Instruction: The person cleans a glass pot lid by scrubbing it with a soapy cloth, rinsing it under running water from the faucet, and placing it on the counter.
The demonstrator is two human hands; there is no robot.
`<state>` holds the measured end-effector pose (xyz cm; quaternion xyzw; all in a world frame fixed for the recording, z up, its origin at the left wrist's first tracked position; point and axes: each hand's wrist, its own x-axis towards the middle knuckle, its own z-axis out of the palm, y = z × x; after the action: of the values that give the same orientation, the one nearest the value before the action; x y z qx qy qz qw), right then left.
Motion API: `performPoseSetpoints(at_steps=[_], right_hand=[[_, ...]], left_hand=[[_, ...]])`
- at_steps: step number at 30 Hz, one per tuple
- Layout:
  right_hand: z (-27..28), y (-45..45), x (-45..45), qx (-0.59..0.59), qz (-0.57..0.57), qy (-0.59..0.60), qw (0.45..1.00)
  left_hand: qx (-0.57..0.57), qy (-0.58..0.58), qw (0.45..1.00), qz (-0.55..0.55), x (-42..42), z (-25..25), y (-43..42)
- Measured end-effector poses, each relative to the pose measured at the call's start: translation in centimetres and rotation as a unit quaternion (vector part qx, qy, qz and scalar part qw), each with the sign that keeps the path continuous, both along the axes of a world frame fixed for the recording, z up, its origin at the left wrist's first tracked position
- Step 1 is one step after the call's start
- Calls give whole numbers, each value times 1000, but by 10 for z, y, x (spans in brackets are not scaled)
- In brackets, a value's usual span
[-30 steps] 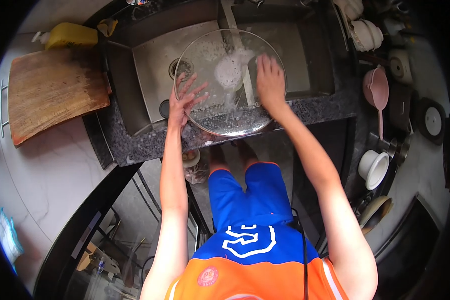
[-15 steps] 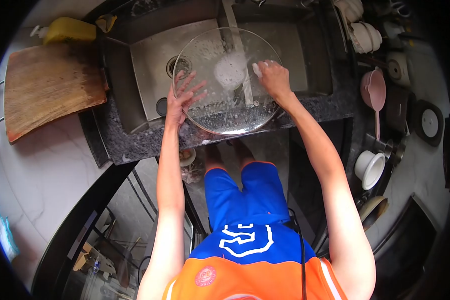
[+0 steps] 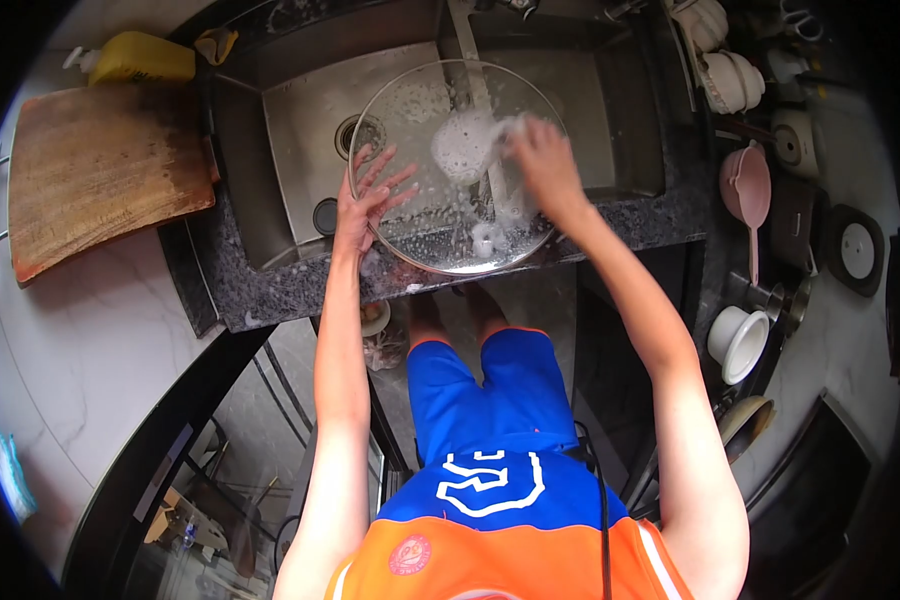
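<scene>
Currently, a round glass lid [image 3: 435,210] is positioned above the double sink [image 3: 295,130], spanning the divider, its near edge over the front strip of the dark stone tabletop [image 3: 255,300]. White foam [image 3: 460,147] covers the lid's centre; suds spot the remainder. The left hand [image 3: 360,208] has hold of the left rim, fingers well spread. The right hand [image 3: 550,172], motion-blurred, is at the right side with fingers partly curled; whether it grasps anything within the whiteness at its fingertips cannot be determined. Noted left: wooden board [image 3: 110,185], yellow bottle [image 3: 142,58]. Noted right: pink dipper [image 3: 745,188], white pot [image 3: 738,345].
</scene>
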<state>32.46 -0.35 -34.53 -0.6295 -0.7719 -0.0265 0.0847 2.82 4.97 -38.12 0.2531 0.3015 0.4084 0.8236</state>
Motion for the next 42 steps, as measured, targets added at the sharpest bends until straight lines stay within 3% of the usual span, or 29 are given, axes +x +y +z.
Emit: performPoseSetpoints(at_steps=[3, 10, 17, 20, 22, 26, 28, 31, 34, 37, 39, 42], right_hand=[[7, 20, 11, 33, -52, 70, 996], [6, -36, -14, 3, -62, 29, 998], [-27, 70, -15, 66, -115, 12, 991], [-48, 86, -57, 74, -73, 17, 994], [-40, 81, -85, 71, 6, 144, 987], [-40, 75, -46, 87, 12, 74, 993], [-19, 77, -27, 57, -133, 81, 986], [-26, 83, -38, 140, -158, 96, 973], [-45, 102, -76, 102, -160, 120, 974], [-53, 109, -135, 167, -107, 177, 964], [-32, 100, -158, 78, -68, 292, 951], [-41, 92, -133, 59, 22, 255, 965]], left_hand=[[3, 13, 1000, 0, 1, 1, -1], [-4, 8, 1000, 0, 1, 3, 2], [-7, 9, 1000, 5, 1, 6, 2], [-5, 9, 1000, 4, 2, 4, 3], [-3, 9, 1000, 2, 3, 1, 4], [-12, 24, 1000, -3, 0, 0, 4], [-15, 27, 1000, 3, 1, 1, 5], [-16, 12, 1000, 4, 1, 3, 4], [-14, 6, 1000, 5, 0, 2, 3], [-7, 26, 1000, -1, -2, -5, 6], [-6, 48, 999, -6, -3, -8, 2], [-6, 50, 999, 5, -2, -8, 5]])
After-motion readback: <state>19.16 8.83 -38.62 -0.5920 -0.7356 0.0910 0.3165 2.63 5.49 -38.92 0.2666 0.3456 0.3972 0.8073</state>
